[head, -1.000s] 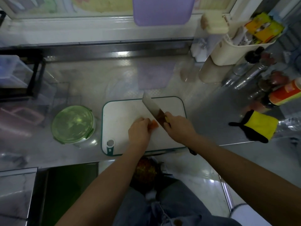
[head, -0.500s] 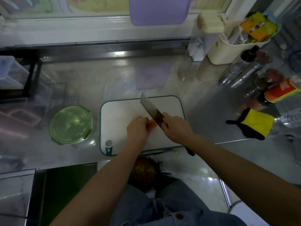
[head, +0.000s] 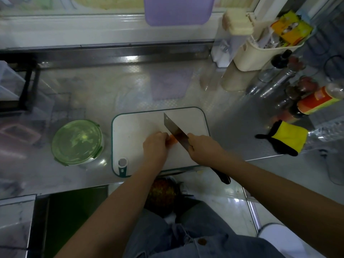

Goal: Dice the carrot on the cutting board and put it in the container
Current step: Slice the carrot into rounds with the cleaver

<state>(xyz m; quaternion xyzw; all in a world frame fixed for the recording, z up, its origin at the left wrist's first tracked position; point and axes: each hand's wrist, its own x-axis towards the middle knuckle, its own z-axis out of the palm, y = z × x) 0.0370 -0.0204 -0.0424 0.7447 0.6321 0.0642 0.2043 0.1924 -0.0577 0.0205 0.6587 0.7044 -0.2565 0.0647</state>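
Between left hand [head: 154, 146] and knife [head: 175, 131], the carrot [head: 173, 140].

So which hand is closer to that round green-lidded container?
Left. The left hand holds the orange carrot right of the round green-lidded container; the right hand, gripping the steel cleaver, sits farther right.

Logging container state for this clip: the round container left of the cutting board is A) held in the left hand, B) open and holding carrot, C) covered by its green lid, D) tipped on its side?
C: the green lid sits flat on the container, which stands upright beside the cutting board.
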